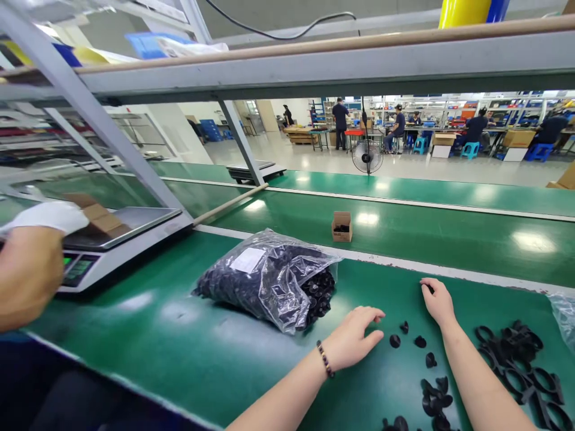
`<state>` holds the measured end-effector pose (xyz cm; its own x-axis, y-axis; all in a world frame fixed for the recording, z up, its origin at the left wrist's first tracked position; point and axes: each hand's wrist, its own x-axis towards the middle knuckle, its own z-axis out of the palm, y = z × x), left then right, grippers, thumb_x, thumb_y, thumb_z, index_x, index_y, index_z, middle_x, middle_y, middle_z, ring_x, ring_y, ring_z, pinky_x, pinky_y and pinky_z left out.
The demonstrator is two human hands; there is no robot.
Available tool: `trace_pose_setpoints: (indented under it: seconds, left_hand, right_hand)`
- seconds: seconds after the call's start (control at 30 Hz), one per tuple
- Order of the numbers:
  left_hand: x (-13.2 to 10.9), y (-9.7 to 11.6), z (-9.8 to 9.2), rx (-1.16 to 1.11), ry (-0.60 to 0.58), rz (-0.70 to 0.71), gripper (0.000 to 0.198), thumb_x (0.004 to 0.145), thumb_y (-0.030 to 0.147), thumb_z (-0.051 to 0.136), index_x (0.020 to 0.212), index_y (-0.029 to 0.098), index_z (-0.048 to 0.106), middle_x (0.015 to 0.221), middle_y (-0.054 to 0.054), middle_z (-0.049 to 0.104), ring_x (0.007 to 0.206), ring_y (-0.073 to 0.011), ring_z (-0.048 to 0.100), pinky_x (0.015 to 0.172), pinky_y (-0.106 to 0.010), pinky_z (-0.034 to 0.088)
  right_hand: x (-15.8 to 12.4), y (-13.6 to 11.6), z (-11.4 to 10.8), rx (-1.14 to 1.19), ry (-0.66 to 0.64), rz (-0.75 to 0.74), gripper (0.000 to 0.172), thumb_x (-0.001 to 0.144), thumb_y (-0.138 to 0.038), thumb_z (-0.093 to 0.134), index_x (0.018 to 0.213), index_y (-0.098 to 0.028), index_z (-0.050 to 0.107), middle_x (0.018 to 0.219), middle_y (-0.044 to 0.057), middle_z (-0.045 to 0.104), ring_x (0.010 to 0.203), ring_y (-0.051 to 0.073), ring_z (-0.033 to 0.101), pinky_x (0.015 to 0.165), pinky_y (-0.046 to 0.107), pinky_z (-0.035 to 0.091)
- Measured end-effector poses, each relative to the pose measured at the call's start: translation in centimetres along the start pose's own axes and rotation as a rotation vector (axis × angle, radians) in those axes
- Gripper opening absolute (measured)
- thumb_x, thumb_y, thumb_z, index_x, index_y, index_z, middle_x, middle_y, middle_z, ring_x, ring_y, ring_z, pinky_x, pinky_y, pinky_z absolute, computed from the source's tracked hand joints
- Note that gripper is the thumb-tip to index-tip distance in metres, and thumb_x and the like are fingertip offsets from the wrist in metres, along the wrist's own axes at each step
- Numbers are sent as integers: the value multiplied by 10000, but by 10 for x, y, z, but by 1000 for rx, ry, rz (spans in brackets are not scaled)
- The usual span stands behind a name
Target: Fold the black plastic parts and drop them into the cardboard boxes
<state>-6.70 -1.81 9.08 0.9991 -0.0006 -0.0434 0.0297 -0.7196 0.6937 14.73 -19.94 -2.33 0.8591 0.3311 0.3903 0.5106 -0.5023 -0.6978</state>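
Observation:
My left hand (353, 340), with a beaded bracelet on its wrist, hovers over the green surface, fingers and thumb apart and nothing in them. Just right of it lie several small black round parts that look like suction cups (395, 341). My right hand (438, 301) is beyond them, its fingers curled; a bit of a small black part (430, 289) shows between thumb and fingers. Left of my hands lies a clear plastic bag (265, 281) full of black parts, some spilling at its open mouth. Black ring-shaped parts (516, 380) are piled to the right of my right forearm.
A small cardboard box (342, 227) with black parts stands past the white strip. At left, another person's gloved hand (49, 216) is by a carton (101, 218) on a weighing scale (135, 224). A shelf beam (287, 66) crosses overhead; a fan (367, 157) hangs behind.

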Motion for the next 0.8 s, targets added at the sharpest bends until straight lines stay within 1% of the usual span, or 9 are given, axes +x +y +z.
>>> trace_pose_setpoints:
  seconds: [0.1,0.17,0.23,0.37,0.43,0.5,0.6,0.67,0.8]
  left_hand:
    - [-41,4,1,109,-7,-31,400,782,255,615,1170,223,524,1167,-61,536,1097,-234,465,969,-372,383]
    - [-64,5,14,167,-23,-27,540,700,343,729,1185,240,517,1251,-78,468,1139,-272,433,980,-394,382]
    - [-77,4,33,221,-44,36,568,656,413,769,1153,261,539,1254,-79,452,1108,-277,457,951,-376,409]
    - [-76,-1,77,372,-171,226,411,755,447,675,1108,272,555,983,-38,554,821,-191,560,743,-279,485]
    - [-68,-1,94,476,-217,214,384,768,436,654,1087,245,555,915,-34,560,751,-189,561,675,-274,487]
    - [-60,1,103,558,-240,183,268,793,391,624,995,221,577,906,-39,561,738,-191,560,651,-274,479]
    - [-52,5,100,571,-254,207,131,829,334,574,865,209,588,908,-41,561,729,-180,557,630,-262,464]
    - [-46,8,89,541,-208,203,98,846,284,531,850,203,584,917,-51,556,740,-184,556,635,-272,464]
    - [-33,12,64,485,-108,103,140,861,181,443,853,171,583,931,-84,545,791,-208,560,693,-309,471]
  right_hand:
    - [-2,3,-1,46,-4,31,308,790,-344,392,904,-206,642,993,58,658,964,235,569,853,388,446]
    - [-4,4,-2,68,-15,45,314,788,-355,395,908,-207,645,995,59,658,965,236,571,860,392,443]
    - [-6,6,-4,83,-34,49,316,784,-367,402,907,-209,646,1000,58,658,972,235,568,870,393,439]
    - [-14,6,-9,93,-73,44,301,767,-370,420,890,-218,648,1004,50,657,989,232,562,887,392,432]
    - [-21,6,-13,91,-78,41,298,767,-367,418,888,-220,647,1004,51,656,988,231,563,894,395,429]
    - [-28,5,-18,86,-79,35,298,770,-368,417,887,-218,646,999,55,655,983,234,565,897,405,428]
    - [-38,3,-23,73,-90,16,293,767,-375,425,867,-214,649,973,63,659,966,240,570,887,415,436]
    - [-42,2,-25,64,-100,-4,283,762,-376,432,847,-216,649,955,62,663,956,241,574,884,415,439]
    - [-44,0,-25,44,-108,-35,276,770,-366,421,836,-219,644,954,63,662,963,242,570,894,421,433]
